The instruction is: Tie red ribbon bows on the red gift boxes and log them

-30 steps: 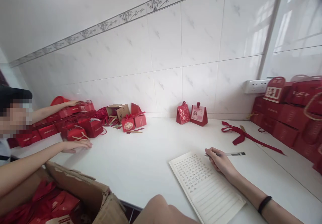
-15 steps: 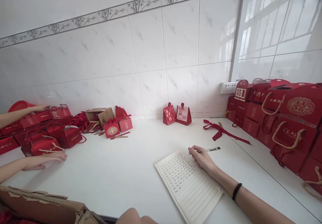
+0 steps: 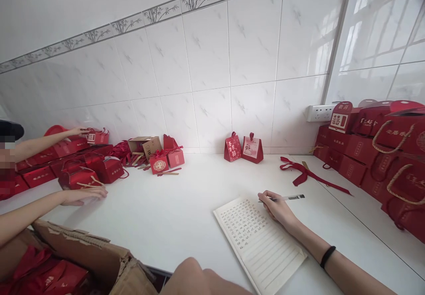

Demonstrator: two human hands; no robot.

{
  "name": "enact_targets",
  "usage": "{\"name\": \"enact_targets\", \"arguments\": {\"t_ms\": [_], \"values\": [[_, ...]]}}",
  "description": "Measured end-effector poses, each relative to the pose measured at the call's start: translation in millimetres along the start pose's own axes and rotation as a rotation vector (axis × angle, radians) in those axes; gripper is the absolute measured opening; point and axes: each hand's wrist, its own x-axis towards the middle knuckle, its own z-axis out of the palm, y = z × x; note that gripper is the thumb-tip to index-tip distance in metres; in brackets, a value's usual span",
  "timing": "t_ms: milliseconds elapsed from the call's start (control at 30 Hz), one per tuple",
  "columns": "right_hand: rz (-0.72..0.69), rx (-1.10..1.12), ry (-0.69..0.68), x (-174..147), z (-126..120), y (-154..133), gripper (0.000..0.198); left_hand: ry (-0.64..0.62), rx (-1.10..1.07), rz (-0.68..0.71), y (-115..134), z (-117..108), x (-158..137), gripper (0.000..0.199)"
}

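My right hand (image 3: 278,207) is closed around a pen (image 3: 295,197) with a clear barrel and a dark end. It rests on the right side of a lined notebook (image 3: 262,259). Rows of small handwriting fill the upper part of the page, and blank lines run below. The pen tip is near the page's upper right edge, partly covered by my fingers. A black band (image 3: 328,257) circles my right wrist. No left hand of mine shows. Bare rounded skin, apparently a knee (image 3: 190,275), rises at the bottom edge.
Another person's arms (image 3: 29,208) reach in from the left, among red gift boxes (image 3: 79,175). An open cardboard box (image 3: 99,255) holds red packages at lower left. Two small red boxes (image 3: 233,148) stand by the wall. Red ribbon (image 3: 300,171) and stacked red boxes (image 3: 368,166) lie right.
The view has turned left, so everything sits further right, and the other person's head edge now shows. My right hand keeps its grip on the pen at about the same spot by the notebook.
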Motion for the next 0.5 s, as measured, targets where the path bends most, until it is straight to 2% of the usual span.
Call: {"name": "enact_targets", "arguments": {"t_ms": [67,167,267,333,433,500], "values": [[-0.001,-0.016,-0.002,-1,0,0,0.037,0.030,0.020,-0.081,-6,0,-9,0.057],[-0.004,-0.046,0.003,-1,-1,2,0.036,0.009,0.047,-0.189,-18,-9,-9,0.063],[-0.003,-0.065,0.002,1,-2,6,0.037,-0.040,0.045,-0.218,-31,-24,0,0.065],[0.002,-0.067,-0.004,2,-3,9,0.038,-0.133,0.027,-0.207,-33,-31,9,0.061],[0.008,-0.080,-0.009,3,-4,10,0.040,-0.278,-0.032,-0.167,-11,-32,27,0.054],[0.008,-0.096,-0.002,2,-4,8,0.040,-0.276,-0.107,-0.160,29,-13,40,0.056]]}}
